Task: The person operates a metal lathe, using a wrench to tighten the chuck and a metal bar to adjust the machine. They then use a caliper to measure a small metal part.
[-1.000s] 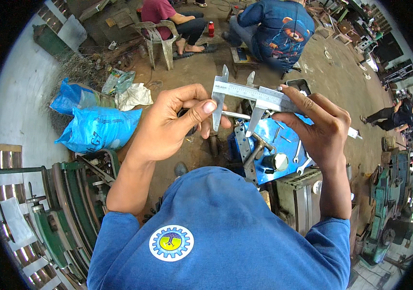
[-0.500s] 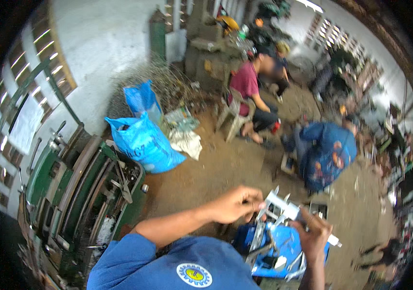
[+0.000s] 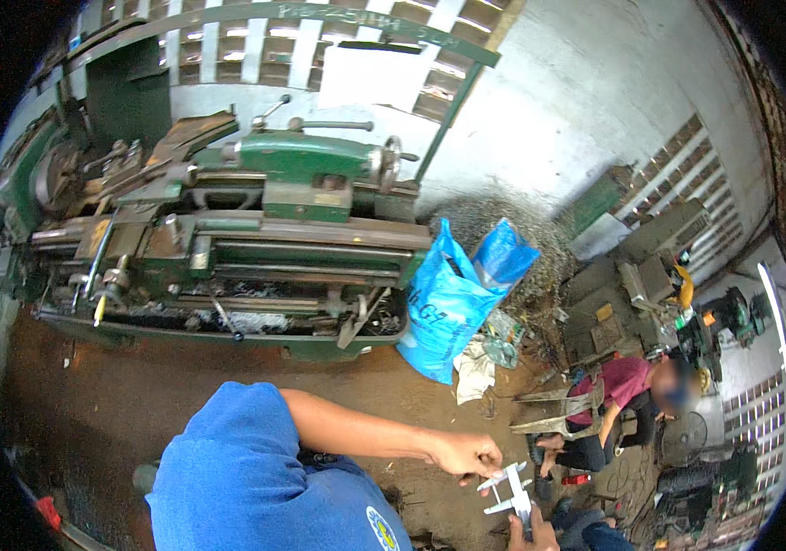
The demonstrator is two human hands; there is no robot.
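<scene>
A pale vernier caliper point(image 3: 515, 490) is gripped near the lower edge by my right hand point(image 3: 535, 534), whose fingers wrap its beam. Its jaws point left, toward my left hand point(image 3: 468, 455). That hand is closed, thumb and fingers pinched together right beside the jaws. Whatever it pinches, if anything, is too small to make out. My left forearm reaches across from the blue sleeve. Part of my right hand is cut off by the picture's lower edge.
A green metal lathe point(image 3: 310, 197) stands along the wall. Beside it are blue sacks point(image 3: 452, 317), a white cloth point(image 3: 475, 372) and a heap of metal shavings point(image 3: 512, 220). A person in a maroon shirt point(image 3: 621, 381) sits on a plastic chair point(image 3: 554, 409) at the right.
The view has swung left, bringing the whole lathe into sight. The blue surface with tools under my hands has left the picture. My right hand still holds the caliper.
</scene>
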